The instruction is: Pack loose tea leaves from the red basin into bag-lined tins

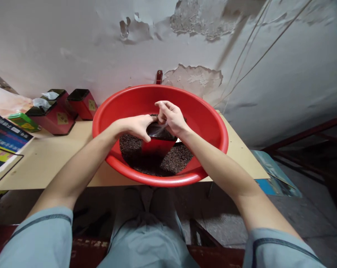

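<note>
A large red basin (115,163) stands on the table and holds a layer of dark brown grains (176,158). In the middle of the grains stands a red box (157,146) with a dark rim and clear plastic film (160,130) at its open top. My left hand (139,125) rests at the left side of the box's rim, thumb and fingers apart. Above the rim's right part, my right hand (170,115) is closed, its fingers bent together on the plastic film.
At the left back of the tan table (54,160) stand red boxes (83,104) with dark rims, some with plastic inside. A green packet (25,122) and a printed sheet (3,141) lie at the left. Behind is a peeling wall (101,48). Red metal bars (313,132) are at the right.
</note>
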Demonstrator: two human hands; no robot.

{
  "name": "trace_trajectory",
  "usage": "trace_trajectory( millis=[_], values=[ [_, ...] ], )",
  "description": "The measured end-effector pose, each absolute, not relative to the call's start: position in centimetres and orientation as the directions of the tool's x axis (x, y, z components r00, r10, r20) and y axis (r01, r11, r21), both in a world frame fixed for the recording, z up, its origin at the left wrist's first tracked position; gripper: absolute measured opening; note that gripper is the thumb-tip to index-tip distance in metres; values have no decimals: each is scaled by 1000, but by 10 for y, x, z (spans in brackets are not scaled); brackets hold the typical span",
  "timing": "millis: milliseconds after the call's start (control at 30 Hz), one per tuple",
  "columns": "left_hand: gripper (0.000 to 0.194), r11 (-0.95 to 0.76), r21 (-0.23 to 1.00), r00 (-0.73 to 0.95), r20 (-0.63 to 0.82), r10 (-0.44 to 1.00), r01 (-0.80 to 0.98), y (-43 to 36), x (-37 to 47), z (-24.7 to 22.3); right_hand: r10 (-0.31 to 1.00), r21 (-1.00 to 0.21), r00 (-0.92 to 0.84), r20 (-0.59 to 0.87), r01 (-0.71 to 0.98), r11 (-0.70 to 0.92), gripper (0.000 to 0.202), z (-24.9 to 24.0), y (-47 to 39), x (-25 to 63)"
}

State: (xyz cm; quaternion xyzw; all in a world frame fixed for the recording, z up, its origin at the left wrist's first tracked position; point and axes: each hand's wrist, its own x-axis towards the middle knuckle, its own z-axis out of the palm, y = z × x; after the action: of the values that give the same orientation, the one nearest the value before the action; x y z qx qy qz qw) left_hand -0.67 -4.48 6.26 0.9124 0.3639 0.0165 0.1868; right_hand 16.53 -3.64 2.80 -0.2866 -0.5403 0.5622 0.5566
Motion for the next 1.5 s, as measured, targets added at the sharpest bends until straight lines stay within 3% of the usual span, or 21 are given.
trace_trajectory(
  millis=[100,233,333,400,500,633,800,1033,1233,1500],
  values=[
    [71,-666,376,747,-125,653,644,-21,-26,52,906,-947,-306,292,-227,228,38,22,-32,163],
    [58,-620,579,762,-3,648,530,-22,-28,33,918,-947,-262,299,-196,253,15,17,-35,161],
    [43,-579,672,722,95,685,461,-28,-23,23,879,-952,-366,305,-115,283,21,15,-42,169],
    [39,-598,670,702,158,694,440,-28,-22,18,839,-913,-402,366,19,408,21,13,-50,180],
    [35,-642,644,703,220,676,415,-25,-26,13,751,-721,-419,510,268,639,11,9,-64,201],
    [45,-729,556,769,229,596,399,-21,-34,11,653,-508,-482,584,411,757,24,2,-82,224],
    [76,-812,389,827,184,532,436,-22,-33,8,535,-266,-690,487,466,844,39,-2,-93,241],
    [67,-793,338,783,202,588,508,-25,-33,2,558,-7,-727,399,606,795,36,-5,-91,242],
    [67,-774,318,722,290,629,547,-19,-37,1,595,8,-717,363,641,768,42,4,-74,239],
    [55,-730,337,691,250,678,595,-23,-30,5,582,-162,-808,92,565,809,50,36,-57,240]
  ],
)
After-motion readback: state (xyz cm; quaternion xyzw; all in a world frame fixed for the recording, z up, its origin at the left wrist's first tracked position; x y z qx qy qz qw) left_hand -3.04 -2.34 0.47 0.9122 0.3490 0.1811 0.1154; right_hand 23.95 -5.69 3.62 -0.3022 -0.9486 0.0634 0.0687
